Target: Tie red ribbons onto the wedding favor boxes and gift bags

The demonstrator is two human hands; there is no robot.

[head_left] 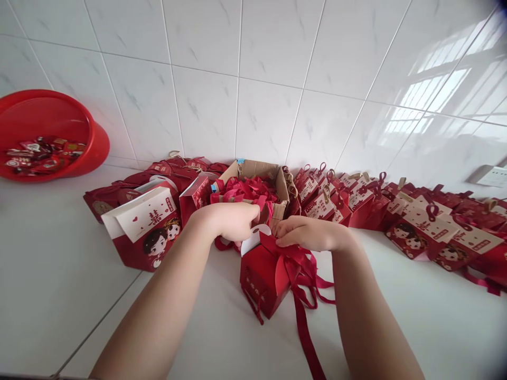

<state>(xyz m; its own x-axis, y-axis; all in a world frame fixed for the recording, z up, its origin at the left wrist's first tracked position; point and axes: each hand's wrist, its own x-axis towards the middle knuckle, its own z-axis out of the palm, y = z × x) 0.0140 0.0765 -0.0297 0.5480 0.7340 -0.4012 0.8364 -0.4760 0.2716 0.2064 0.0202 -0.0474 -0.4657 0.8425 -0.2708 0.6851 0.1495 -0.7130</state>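
The left hand is curled with its fingers bent inward, just above a pale rounded flap of a red box; from here I cannot tell what they grip. The right hand bends over the same box's top, its thumb down by the bunched ribbon, and whether it pinches ribbon or card I cannot tell either. The box sits tilted between the forearms on the surface, ribbon tails spilling off its right side toward me.

Just behind the hands stands an open carton heaped with red ribbons. To its left are more boxes, among them a white-topped box with a cartoon couple; to its right runs a long crowd of looped bags.

The surface is white and smooth, cut by a dark seam on the left. A red tub of wrapped sweets leans at the far left. Grey-veined white tiles cover the wall, reflecting a bright barred window at right, above a socket plate.
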